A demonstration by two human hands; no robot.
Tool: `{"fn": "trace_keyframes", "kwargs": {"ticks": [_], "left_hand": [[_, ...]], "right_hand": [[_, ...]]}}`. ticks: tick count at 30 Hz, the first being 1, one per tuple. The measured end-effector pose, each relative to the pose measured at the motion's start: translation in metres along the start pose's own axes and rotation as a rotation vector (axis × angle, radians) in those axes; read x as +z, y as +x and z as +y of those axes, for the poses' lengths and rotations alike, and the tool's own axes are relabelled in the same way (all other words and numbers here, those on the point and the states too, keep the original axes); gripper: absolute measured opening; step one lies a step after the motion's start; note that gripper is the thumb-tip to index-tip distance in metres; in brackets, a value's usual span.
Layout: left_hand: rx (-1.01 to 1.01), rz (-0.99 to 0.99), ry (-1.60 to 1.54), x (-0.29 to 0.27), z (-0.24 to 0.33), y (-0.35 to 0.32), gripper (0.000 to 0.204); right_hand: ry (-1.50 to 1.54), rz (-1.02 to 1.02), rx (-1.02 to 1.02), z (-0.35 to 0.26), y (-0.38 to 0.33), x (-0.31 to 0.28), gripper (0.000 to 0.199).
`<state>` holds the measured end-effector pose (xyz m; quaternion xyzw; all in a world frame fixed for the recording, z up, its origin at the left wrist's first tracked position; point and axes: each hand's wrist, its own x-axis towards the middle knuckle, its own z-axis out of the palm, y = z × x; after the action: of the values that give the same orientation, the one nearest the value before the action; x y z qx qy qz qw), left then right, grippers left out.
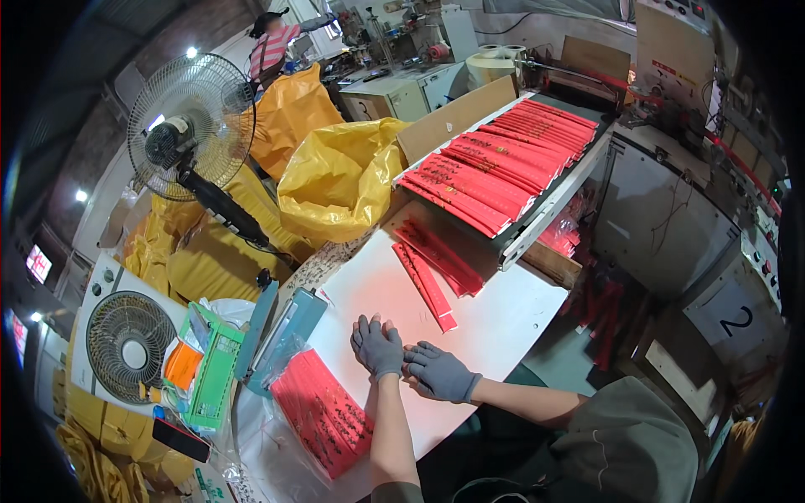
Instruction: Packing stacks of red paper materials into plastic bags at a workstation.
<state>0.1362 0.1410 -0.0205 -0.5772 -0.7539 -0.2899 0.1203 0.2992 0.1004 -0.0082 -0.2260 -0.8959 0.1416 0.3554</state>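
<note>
1. The left hand (377, 345) wears a grey glove and lies flat on the white table (503, 323), fingers together, holding nothing.
2. The right hand (438, 370), also in a grey glove, rests flat just beside it, touching the left one and gripping nothing.
3. A loose pile of red packets (432, 267) lies on the table beyond the hands, apart from them.
4. A clear bag of red packets (323, 412) lies left of the left forearm.
5. More red packets in rows (503, 159) cover the conveyor further back.
</note>
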Motion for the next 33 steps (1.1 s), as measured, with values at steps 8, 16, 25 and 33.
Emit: {"fn": "trace_keyframes", "kwargs": {"ticks": [8,16,25,33], "left_hand": [[-0.005,-0.011,-0.014,0.002,-0.003,0.000,0.036],[0.009,-0.037,0.035,-0.002,0.000,0.002,0.043],[0.026,-0.024,0.107,0.000,0.001,0.011,0.041],[0.069,-0.038,0.025,0.011,0.013,0.035,0.043]], "right_hand": [[0.462,-0.280,0.190,-0.011,0.007,-0.047,0.042],[-0.184,0.379,0.142,0.169,0.117,-0.231,0.038],[-0.947,0.405,0.944,0.397,0.079,-0.342,0.082],[-0.935,0.226,1.016,0.411,0.051,-0.363,0.076]]}}
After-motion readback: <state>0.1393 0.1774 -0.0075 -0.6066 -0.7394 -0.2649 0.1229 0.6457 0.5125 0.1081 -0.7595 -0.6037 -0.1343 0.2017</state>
